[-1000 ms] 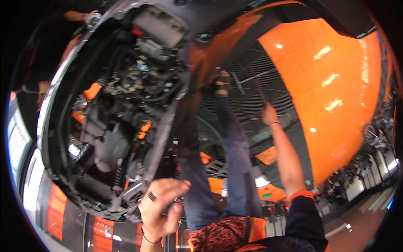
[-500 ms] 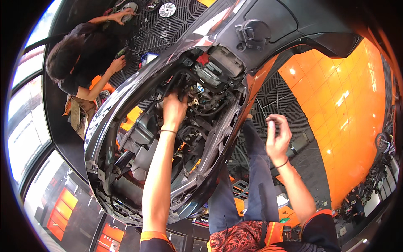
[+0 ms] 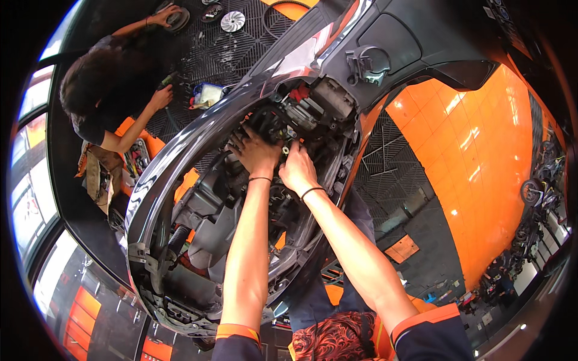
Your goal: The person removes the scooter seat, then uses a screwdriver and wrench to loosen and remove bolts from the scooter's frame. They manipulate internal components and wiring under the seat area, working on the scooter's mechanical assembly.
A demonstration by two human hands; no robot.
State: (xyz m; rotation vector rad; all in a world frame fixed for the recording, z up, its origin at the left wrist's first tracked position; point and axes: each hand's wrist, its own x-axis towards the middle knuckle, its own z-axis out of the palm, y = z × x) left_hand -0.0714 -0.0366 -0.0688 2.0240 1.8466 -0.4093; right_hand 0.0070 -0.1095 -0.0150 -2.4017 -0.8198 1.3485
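Note:
Both hands reach into the opened body of a dark motor scooter (image 3: pixel 158 157), among hoses, wires and engine parts. My left hand (image 3: pixel 257 154) lies palm down with its fingers spread over black parts in the middle of the bay. Beside it, my right hand (image 3: pixel 298 168) has its fingers drawn together in a pinch. Right at those fingertips sits a small pale ring-shaped metal fitting (image 3: pixel 285 150). Whether the fingers grip it or something smaller, I cannot make out. Just beyond lie a red cap (image 3: pixel 298 92) and a dark grey box (image 3: pixel 332 99).
At the far left a co-worker (image 3: pixel 114 90) crouches, one hand at a round part (image 3: pixel 174 19), the other holding a tool. A finned disc (image 3: pixel 233 21) and a white container (image 3: pixel 209 95) rest on the black mat. Orange flooring (image 3: pixel 463 156) spreads to the right.
My right hand has come in from the right, outside the scooter, to beside my left hand. The left hand has risen into view with its fingers spread.

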